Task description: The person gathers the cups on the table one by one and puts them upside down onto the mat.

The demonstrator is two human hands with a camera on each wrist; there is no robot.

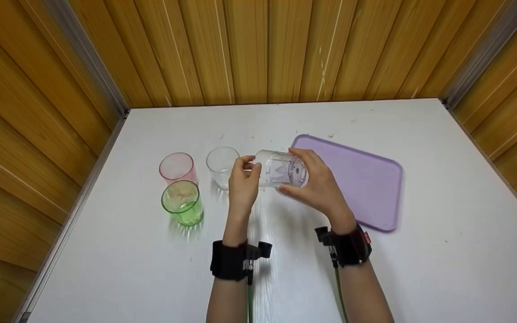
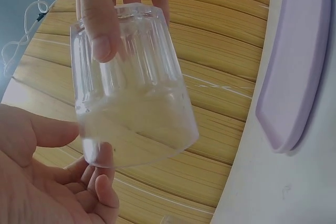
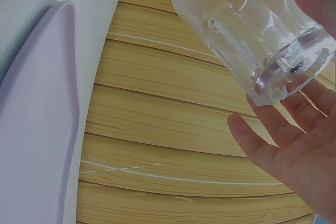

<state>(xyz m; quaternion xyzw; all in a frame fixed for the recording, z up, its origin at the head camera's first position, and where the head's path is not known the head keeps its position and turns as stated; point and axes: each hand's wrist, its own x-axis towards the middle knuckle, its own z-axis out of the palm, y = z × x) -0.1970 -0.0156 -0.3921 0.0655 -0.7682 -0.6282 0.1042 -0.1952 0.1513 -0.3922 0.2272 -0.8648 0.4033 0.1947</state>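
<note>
A clear tumbler point(image 1: 276, 168) is held on its side above the table, its mouth toward the left and its base toward the right. My right hand point(image 1: 319, 184) grips it around the base, thumb on the near side and fingers on the far side. At the mouth, my left hand point(image 1: 243, 186) pinches the rim; in the left wrist view its thumb lies against the wall of the tumbler point(image 2: 131, 108). Ridged sides and a thick base show on the tumbler point(image 3: 262, 35) in the right wrist view.
Left of the hands stand a second clear tumbler point(image 1: 219, 167), a pink tumbler point(image 1: 180, 169) and a green tumbler point(image 1: 186, 207), all upright. A purple tray point(image 1: 370, 188) lies at an angle on the white table point(image 1: 438, 251), partly behind my right hand. Wood-patterned panels point(image 1: 281, 54) border the table.
</note>
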